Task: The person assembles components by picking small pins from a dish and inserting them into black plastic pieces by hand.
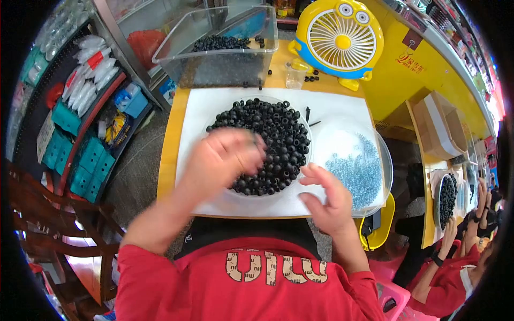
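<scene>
A clear round tray (212, 200) in front of me is heaped with small round black pieces (278, 139) that have holes in them, like large beads. My left hand (227, 155) hovers over the left side of this heap, smeared by motion. Whether its fingertips hold a piece I cannot make out. At the heap's lower right edge is my right hand (326, 199), its thumb and fingers apart with nothing visible between them. Just beyond it, a second clear round tray (389, 160) holds many tiny transparent bluish pieces (356, 174).
Behind the trays stands a clear plastic bin (225, 67) with more black pieces. Beside it are a small clear cup (294, 77) and a yellow fan (342, 43). Thin black parts (308, 113) lie between the trays. A yellow basket (383, 219) is by the table's right edge. A co-worker (450, 278) sits at right.
</scene>
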Demonstrator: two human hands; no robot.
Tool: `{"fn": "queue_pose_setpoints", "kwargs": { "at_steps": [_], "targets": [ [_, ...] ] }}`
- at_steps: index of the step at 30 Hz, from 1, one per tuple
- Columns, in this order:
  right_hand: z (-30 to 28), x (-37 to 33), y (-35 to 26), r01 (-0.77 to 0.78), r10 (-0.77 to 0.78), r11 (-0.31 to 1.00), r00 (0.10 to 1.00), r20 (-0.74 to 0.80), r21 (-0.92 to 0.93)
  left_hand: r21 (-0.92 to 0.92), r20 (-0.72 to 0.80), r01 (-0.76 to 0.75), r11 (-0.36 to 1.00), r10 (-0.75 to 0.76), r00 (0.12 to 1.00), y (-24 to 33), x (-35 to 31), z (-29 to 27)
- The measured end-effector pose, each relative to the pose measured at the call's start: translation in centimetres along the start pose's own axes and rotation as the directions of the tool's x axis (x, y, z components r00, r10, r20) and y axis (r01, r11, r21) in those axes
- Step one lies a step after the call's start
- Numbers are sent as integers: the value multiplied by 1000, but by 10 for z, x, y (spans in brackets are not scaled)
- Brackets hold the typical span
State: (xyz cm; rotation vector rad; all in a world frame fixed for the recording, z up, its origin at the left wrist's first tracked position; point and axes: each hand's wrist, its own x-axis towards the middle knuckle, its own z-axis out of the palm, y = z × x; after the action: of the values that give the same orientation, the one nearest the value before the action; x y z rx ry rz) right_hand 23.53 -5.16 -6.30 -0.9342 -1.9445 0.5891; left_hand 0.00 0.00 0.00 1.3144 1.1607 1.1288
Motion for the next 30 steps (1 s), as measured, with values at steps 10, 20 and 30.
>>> {"fn": "queue_pose_setpoints", "kwargs": {
  "at_steps": [10, 20, 30],
  "targets": [
    [-38, -24, 20, -219, 218, 976, 961, -168, 12, 575, 45, -250, 779, 275, 960, 5, 61, -29],
    [-46, -32, 30, -342, 328, 937, 931, -162, -72, 810, 401, -460, 364, 230, 887, -42, 31, 34],
    [-64, -35, 53, -390, 336, 892, 910, -245, -227, 837, 382, -346, 424, -1, 924, -46, 41, 43]
  ]
}}
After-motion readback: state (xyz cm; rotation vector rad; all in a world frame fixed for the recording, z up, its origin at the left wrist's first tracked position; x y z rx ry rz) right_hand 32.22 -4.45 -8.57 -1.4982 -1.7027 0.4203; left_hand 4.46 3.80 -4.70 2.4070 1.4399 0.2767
